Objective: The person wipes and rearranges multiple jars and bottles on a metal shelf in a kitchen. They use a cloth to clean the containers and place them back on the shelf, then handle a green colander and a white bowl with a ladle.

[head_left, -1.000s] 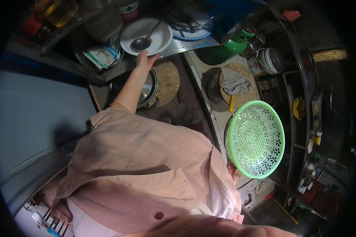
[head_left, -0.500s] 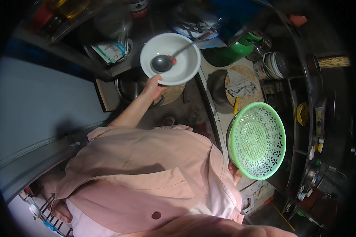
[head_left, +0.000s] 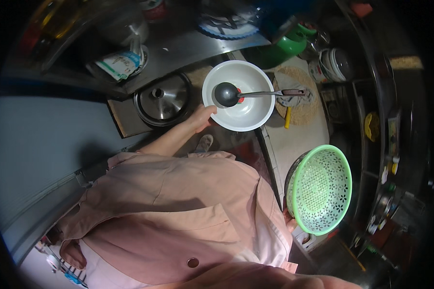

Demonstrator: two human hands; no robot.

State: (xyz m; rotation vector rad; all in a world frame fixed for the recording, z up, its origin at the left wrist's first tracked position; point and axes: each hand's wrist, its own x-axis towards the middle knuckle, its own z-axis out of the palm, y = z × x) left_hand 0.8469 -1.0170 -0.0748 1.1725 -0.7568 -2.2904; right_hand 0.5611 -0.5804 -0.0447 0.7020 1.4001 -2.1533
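Observation:
My left hand grips the near left rim of a white bowl, thumb on the edge. A ladle with a dark round head lies in the bowl, its handle reaching past the right rim. The red patch beside the ladle head is partly covered. At the right, my right hand holds a light green colander with flower-shaped holes, tilted on its side. Most of that hand is hidden behind the colander and my jacket, and only some fingers show at its lower left edge.
A lidded steel pot stands left of the bowl. Beyond it runs a metal counter with packets on it. A round woven board bears a grey cloth and a yellow-handled tool. Behind are a green container and dark shelves.
The white bowl with the ladle has moved right and nearer me, off the counter's edge. The ladle's handle has swung to the right. The colander has shifted slightly nearer.

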